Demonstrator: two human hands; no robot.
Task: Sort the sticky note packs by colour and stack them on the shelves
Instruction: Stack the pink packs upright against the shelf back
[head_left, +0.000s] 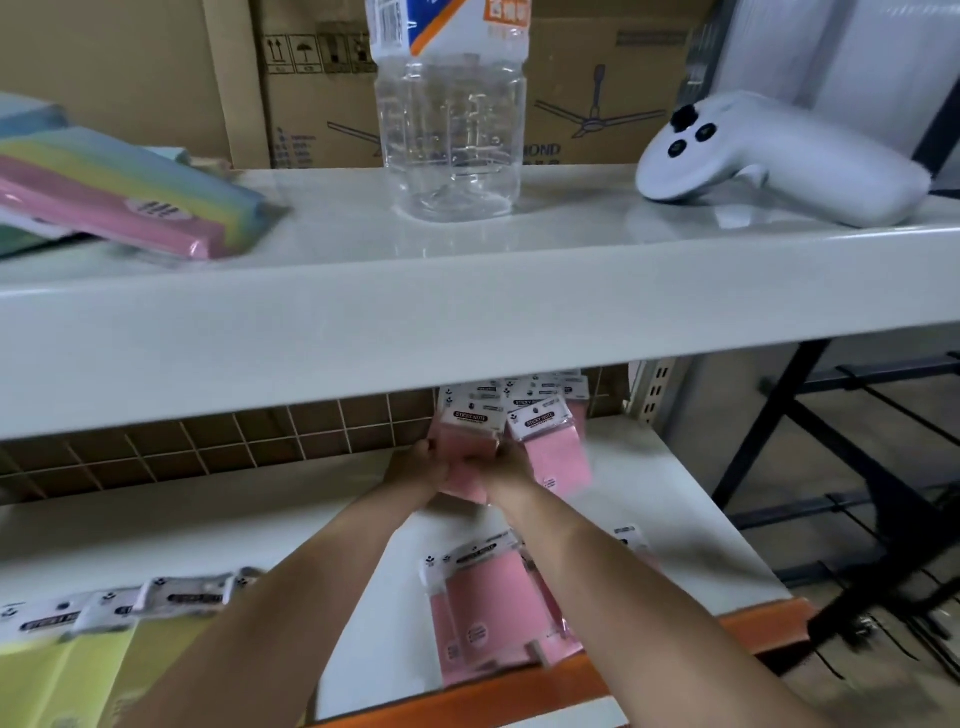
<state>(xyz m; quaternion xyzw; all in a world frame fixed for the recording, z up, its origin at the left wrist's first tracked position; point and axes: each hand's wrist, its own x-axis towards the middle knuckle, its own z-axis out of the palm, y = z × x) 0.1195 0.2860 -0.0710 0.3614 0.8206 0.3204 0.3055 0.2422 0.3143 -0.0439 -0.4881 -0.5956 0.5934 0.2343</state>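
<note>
**Pink packs, lower shelf rear: both hands on one stack**

Obs. Both arms reach deep under the grey-white metal upper shelf (467, 332) onto the white lower shelf board (675, 519). Left hand (415, 465) and right hand (506, 462) meet at the back of the board, fingers curled round the two sides of a small stack of pink sticky note packs with white header cards (467, 447). Grip: closed on that stack from left and right; fingertips hidden behind the packs, so how far they wrap cannot be told.

Position. Held stack stands against the brown tiled wall (260, 436), headers up and away from the person. Touching or just beside it on the right: another pink pack leaning at the back (556, 452). Which of the two is overlapped, unclear.

Key relation. The stack's long axis runs away from the person, between the palms. The loose pink packs at the front edge (488, 613) lie nearer the body, under the right forearm; right hand is the nearer one for them. Yellow-green packs at front left (67, 660) lie well apart, by the left arm.

Judgement. Likely squaring up the pink stack; front pink packs not yet joined to it.

Also present, upper shelf: clear plastic bottle (452, 135), white handheld controller (779, 156), pastel multicolour paper pack (130, 197).
</note>
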